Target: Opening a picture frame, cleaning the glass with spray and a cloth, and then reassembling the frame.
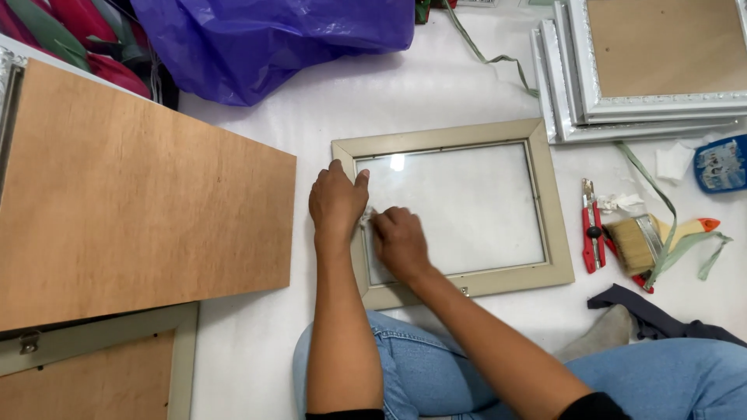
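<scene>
Both hands meet at the left rail of the beige rectangular glazed picture frame [454, 211], its long axis crosswise; left hand [336, 204] lies flat on the rail, right hand [399, 241] pinches a small piece I cannot identify.

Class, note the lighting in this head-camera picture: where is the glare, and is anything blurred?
Head view: soft, even light; one small bright glare spot on the glass of the beige frame; faint shadows beside the left hand and right hand; everything looks sharp.
</scene>
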